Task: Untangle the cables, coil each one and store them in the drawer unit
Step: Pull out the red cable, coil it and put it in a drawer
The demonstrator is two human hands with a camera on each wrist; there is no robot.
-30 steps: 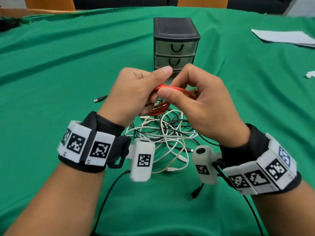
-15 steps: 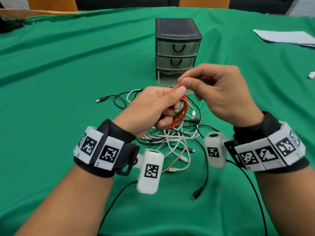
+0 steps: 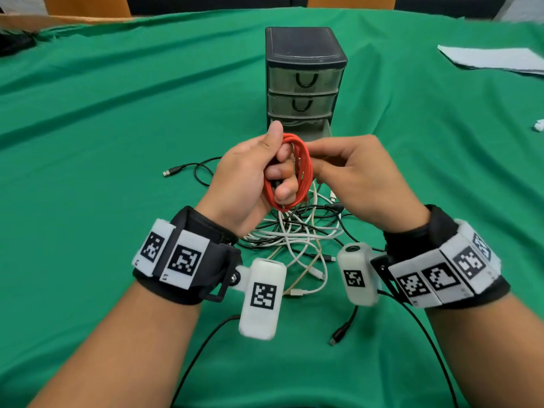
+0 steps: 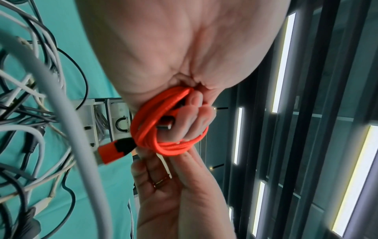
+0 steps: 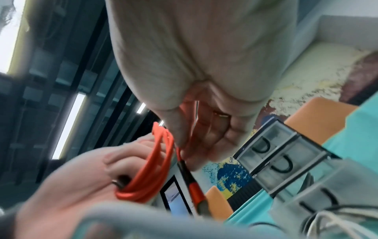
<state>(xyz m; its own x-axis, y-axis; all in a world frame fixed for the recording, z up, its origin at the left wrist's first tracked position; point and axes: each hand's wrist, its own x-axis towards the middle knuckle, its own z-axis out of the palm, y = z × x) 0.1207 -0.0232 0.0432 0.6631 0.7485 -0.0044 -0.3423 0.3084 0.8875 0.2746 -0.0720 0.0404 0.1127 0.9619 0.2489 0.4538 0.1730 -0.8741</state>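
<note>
From the head view, the left hand (image 3: 250,178) has turned thumb-up since half a second ago, fingers curled through the red cable (image 3: 290,172) coil, held above the tangled cables (image 3: 294,234) before the drawer unit (image 3: 304,81), its bottom drawer (image 3: 321,132) ajar. Green tablecloth (image 3: 103,128) lies open all round. The left wrist view shows the plug (image 4: 113,150) dangling. In the right wrist view, the right hand (image 5: 206,129) pinches the cable's end.

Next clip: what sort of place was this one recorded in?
Probably an office or meeting room, not a home. A large table under a green cloth, loose white paper sheets at its far right, and long ceiling strip lights over dark panels in the left wrist view suggest it.
</note>
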